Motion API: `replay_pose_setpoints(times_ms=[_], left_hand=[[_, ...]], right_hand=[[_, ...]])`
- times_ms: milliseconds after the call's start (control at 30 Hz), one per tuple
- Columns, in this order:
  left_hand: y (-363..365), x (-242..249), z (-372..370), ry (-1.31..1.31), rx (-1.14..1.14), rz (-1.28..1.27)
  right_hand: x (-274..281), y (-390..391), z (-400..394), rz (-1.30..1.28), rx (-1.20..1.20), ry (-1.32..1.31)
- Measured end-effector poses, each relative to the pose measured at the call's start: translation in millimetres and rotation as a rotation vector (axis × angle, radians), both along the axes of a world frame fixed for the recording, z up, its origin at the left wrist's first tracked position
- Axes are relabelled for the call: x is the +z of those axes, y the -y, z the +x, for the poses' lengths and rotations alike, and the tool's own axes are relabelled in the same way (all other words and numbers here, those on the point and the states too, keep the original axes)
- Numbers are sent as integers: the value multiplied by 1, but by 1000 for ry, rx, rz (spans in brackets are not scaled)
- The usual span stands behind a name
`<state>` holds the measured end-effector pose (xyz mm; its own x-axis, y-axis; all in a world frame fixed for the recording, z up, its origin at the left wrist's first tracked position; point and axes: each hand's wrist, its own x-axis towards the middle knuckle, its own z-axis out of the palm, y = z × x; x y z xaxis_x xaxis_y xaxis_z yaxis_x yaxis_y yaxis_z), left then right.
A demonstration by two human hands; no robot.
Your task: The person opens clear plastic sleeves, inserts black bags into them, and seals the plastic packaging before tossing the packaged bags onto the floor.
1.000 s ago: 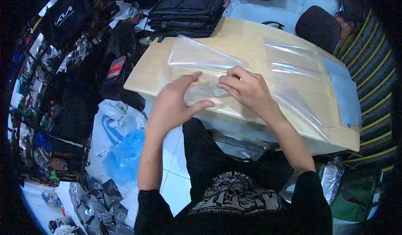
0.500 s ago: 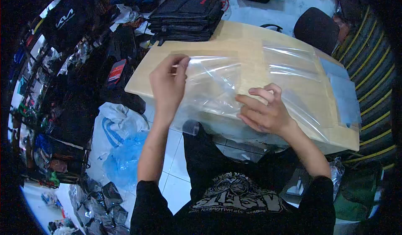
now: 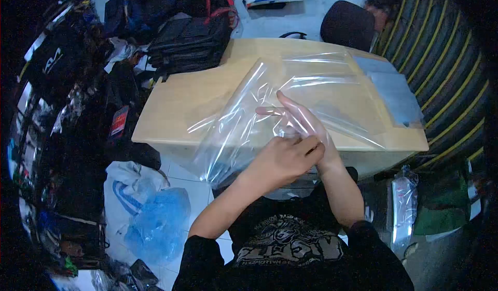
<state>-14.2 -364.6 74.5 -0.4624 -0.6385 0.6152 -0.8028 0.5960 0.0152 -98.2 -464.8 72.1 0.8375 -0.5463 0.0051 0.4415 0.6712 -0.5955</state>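
Observation:
A large clear plastic bag (image 3: 228,122) hangs over the table's near edge, wrinkled and shiny. My right hand (image 3: 303,122) appears to be inside it, seen through the film, with thumb and a finger stretched apart. Close by the right wrist, my left hand (image 3: 290,158) is closed with its fingers curled on the bag's edge; the exact grip is partly hidden. More clear plastic sheets or bags (image 3: 332,86) lie flat on the table to the right.
The pale wooden table (image 3: 176,104) carries a stack of black bags (image 3: 189,42) at its back left and bluish sheets (image 3: 397,96) at its right end. Ribbed black-and-yellow material (image 3: 436,57) stands beyond. White and blue plastic bags (image 3: 158,221) lie on the floor.
My left hand has moved right and down to my right wrist. The right hand has moved left and up, now behind the plastic film. The bag is lifted and spread, and the view has shifted.

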Motion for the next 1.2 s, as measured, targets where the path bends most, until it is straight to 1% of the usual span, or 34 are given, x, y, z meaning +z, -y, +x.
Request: replay_pose_setpoints(times_ms=[33,67,133,167,267,333,400,467,500,567,600,633,700,767,800,867,900,933,1033,1100,1133,1167,1200], left_hand=[[-3,-10,-4,18,-31,83],[-3,-19,-11,22,-57,67],[-5,-31,-24,22,-90,52],[-6,-29,-30,40,-122,35],[-2,-35,-48,57,-196,28],[1,-33,-59,94,-144,-68],[-1,-25,-57,85,-83,-121],[-2,-6,-50,37,-22,-145],[-1,-1,-50,27,-23,-219],[-4,8,-54,-26,-124,-242],[-4,12,-58,-51,-180,-255],[-4,13,-68,-61,-224,-332],[-7,18,-87,-33,-291,-367],[-11,21,-101,-7,-347,-352],[-10,26,-99,9,-334,-386],[-19,36,-97,23,-312,-433],[-25,35,-104,-26,-360,-431],[-39,41,-108,20,-404,-360],[-53,60,-108,-79,-407,-345],[-57,72,-105,-138,-416,-330],[-55,75,-102,-82,-393,-368],[-54,77,-100,-32,-370,-394],[-53,79,-96,21,-348,-424]], right_hand=[[-25,21,1,222,271,277],[-50,42,1,391,548,435],[-55,32,22,450,81,336],[-26,8,26,455,-113,164],[-32,4,52,113,-253,155],[-43,29,76,-439,-459,-396],[-51,67,75,-1218,-606,-880],[-14,71,71,-1203,-466,-1041],[14,68,65,-1193,-399,-1124],[50,73,54,-1158,-257,-1297],[38,110,55,-804,4,-794],[7,162,59,-425,239,-294],[32,118,72,-266,-332,-8],[36,122,73,-275,-364,-43],[45,128,79,-287,-379,-48],[52,143,87,-16,-420,-33],[59,153,88,115,-446,-25],[66,162,88,244,-468,-18],[79,175,81,-307,-502,51],[94,178,74,-332,-482,89],[103,173,71,-343,-469,106],[107,188,71,-179,-399,181],[104,201,63,-86,-431,204]])
